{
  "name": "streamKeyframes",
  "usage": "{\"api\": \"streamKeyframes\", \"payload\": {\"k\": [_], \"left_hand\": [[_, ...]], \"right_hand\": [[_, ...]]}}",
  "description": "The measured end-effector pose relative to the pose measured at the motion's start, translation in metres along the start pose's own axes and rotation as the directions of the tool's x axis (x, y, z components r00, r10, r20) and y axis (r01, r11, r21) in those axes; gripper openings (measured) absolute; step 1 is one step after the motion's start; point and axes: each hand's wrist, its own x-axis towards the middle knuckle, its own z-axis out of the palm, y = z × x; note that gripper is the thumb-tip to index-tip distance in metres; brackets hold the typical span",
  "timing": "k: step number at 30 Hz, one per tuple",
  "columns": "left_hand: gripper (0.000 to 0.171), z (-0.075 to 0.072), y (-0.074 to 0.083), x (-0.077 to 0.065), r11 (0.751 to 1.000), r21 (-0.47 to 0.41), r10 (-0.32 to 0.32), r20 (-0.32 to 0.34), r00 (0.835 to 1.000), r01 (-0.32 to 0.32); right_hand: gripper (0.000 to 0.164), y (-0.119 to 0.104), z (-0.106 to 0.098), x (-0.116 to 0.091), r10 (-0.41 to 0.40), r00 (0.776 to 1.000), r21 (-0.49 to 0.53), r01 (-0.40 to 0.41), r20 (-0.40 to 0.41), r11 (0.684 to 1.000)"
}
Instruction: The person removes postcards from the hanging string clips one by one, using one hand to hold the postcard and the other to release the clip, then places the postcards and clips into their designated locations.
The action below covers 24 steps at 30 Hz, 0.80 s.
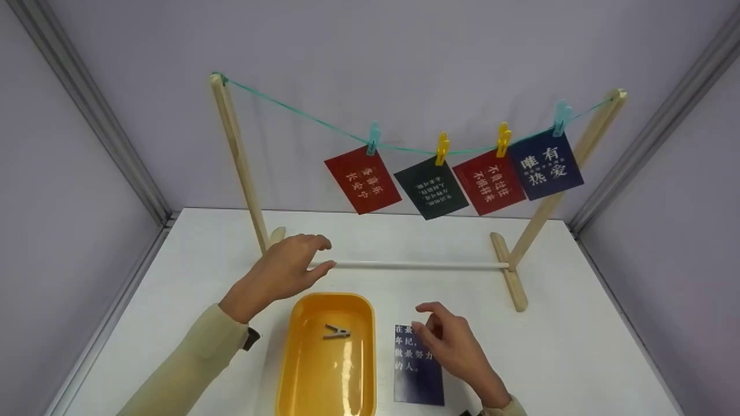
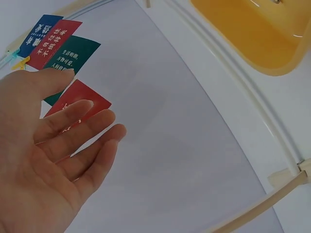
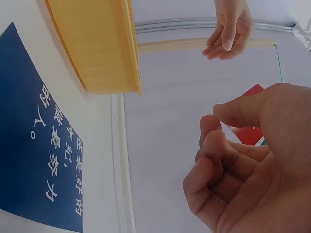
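My left hand (image 1: pixel 289 266) hovers over the left part of the rack's white bar, its fingers relaxed and apart with nothing between them. My right hand (image 1: pixel 457 346) hangs above the upper right of a dark blue card (image 1: pixel 419 386) with white characters lying on the table. Its fingers are loosely curled and hold nothing; in the right wrist view a gap shows beside the thumb tip. Between the hands stands a yellow plastic tray (image 1: pixel 321 375) holding one grey clothespin (image 1: pixel 337 333).
On a sagging green string (image 1: pixel 289 108) between wooden posts (image 1: pixel 237 150) hang a left red card (image 1: pixel 363 180), a green card (image 1: pixel 432 189), another red card (image 1: pixel 490 182) and a blue card (image 1: pixel 546 164). Light-blue and yellow clothespins grip them. The white bar (image 1: pixel 416 265) joins the posts' feet.
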Motion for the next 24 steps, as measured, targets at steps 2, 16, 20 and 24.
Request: {"api": "streamKeyframes", "payload": {"k": [2, 16, 20, 24], "left_hand": [[0.037, -0.003, 0.0, 0.002, 0.999, 0.022, 0.033, -0.027, 0.999, -0.032], [0.036, -0.018, 0.001, 0.014, 0.986, 0.073, 0.167, -0.287, 0.943, -0.153], [0.036, -0.027, 0.001, 0.019, 0.983, 0.088, 0.181, -0.31, 0.933, -0.161], [0.035, -0.033, 0.002, 0.024, 0.976, 0.113, 0.213, -0.331, 0.919, -0.185]], "right_hand": [[0.029, 0.001, 0.0, 0.002, -0.007, 1.0, 0.016, 0.007, 0.006, 1.0], [0.028, -0.005, -0.002, 0.024, -0.032, 0.999, 0.026, 0.031, 0.035, 0.999], [0.029, -0.007, -0.002, 0.027, -0.044, 0.998, 0.037, 0.042, 0.044, 0.998], [0.028, -0.007, -0.001, 0.029, -0.048, 0.998, 0.036, 0.047, 0.036, 0.998]]}}
